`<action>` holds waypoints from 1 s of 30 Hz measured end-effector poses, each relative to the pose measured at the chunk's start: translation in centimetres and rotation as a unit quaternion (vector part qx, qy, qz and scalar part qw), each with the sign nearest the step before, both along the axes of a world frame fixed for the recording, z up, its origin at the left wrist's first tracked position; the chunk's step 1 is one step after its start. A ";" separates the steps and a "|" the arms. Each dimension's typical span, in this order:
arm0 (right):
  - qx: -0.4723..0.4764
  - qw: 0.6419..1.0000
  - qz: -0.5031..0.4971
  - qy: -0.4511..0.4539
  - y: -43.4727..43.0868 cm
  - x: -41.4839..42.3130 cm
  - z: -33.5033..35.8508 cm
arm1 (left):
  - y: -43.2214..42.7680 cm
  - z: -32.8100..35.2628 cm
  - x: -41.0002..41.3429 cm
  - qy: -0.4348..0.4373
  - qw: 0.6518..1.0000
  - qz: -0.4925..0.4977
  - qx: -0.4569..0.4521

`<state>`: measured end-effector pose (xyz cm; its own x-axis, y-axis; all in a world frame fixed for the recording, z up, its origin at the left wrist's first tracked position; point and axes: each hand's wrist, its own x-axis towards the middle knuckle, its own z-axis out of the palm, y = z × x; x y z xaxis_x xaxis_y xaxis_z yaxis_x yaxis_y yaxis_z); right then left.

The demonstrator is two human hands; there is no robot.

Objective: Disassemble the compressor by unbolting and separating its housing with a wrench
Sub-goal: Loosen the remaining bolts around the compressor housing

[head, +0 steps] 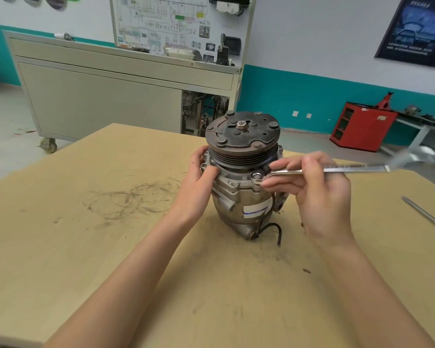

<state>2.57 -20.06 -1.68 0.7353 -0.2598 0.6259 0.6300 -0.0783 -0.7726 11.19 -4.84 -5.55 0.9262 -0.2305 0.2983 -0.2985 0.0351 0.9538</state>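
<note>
A grey metal compressor [241, 197] stands upright on the wooden table [111, 222], its dark rusty pulley and clutch plate facing up. My left hand [201, 177] grips the left side of its housing flange. My right hand [317, 189] pinches a long silver wrench [337, 170] near its ring end. The ring end sits over a bolt [256, 176] on the front flange. The wrench's far end reaches out to the right and is blurred.
A second slim metal tool [427, 216] lies on the table at the right edge. A black cable [274, 229] trails from the compressor's base. Beyond the table stand a grey wheeled cabinet [98, 96] and a red tool cabinet [362, 126].
</note>
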 end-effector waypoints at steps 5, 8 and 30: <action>0.083 0.984 0.099 0.126 -2.1 1.2 1.4 | -0.1 0.0 0.1 0.004 1.000 0.003 0.009; 0.066 0.996 0.057 0.018 -1.9 0.4 1.3 | -0.1 0.0 0.1 0.003 1.000 0.001 0.001; 0.032 0.998 0.033 0.029 -1.5 0.7 -0.5 | -0.1 0.1 0.0 0.002 1.000 0.000 -0.009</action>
<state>3.24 -21.53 -2.20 0.7872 -0.2480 0.5647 0.5856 0.0135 -0.8105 11.15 -4.90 -5.49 0.9270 -0.2257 0.2996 -0.2953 0.0533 0.9539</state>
